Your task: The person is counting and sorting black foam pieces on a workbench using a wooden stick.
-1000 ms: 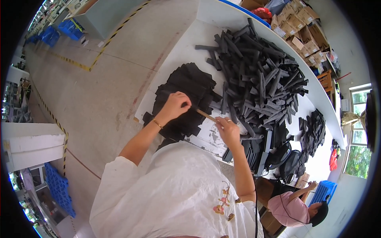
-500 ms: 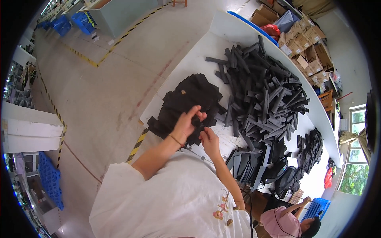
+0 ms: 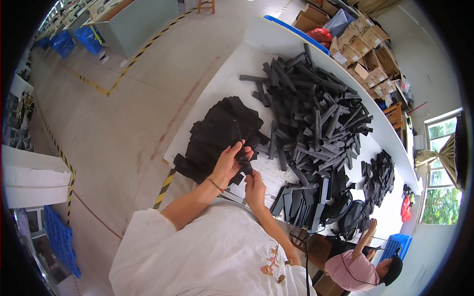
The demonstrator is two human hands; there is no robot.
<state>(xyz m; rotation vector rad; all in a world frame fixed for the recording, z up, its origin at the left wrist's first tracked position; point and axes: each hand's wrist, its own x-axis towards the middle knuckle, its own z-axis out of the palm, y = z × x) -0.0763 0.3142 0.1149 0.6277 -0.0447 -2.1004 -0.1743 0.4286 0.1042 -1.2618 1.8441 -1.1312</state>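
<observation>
My left hand (image 3: 228,164) is closed round a small black fabric-like piece (image 3: 243,159), over the near right side of a heap of flat black pieces (image 3: 215,133). A thin dark stick-like part (image 3: 237,129) points away from the fingers; whether it belongs to the held piece I cannot tell. My right hand (image 3: 255,189) pinches the near end of the same piece, close to my body. To the right lies a big pile of dark grey-black tube-like rolls (image 3: 316,116), apart from both hands.
The white table (image 3: 207,101) has a raised rim at its far side. Flat black panels (image 3: 296,204) stand near my right arm, with another dark heap (image 3: 380,180) beyond. A person in pink (image 3: 353,269) works at the lower right beside a blue basket (image 3: 395,245).
The left fingers, spread half a second ago, have closed round the black piece. The thin stick-like part now shows beyond them. My right hand still pinches the near end. The whole view has shifted slightly.
</observation>
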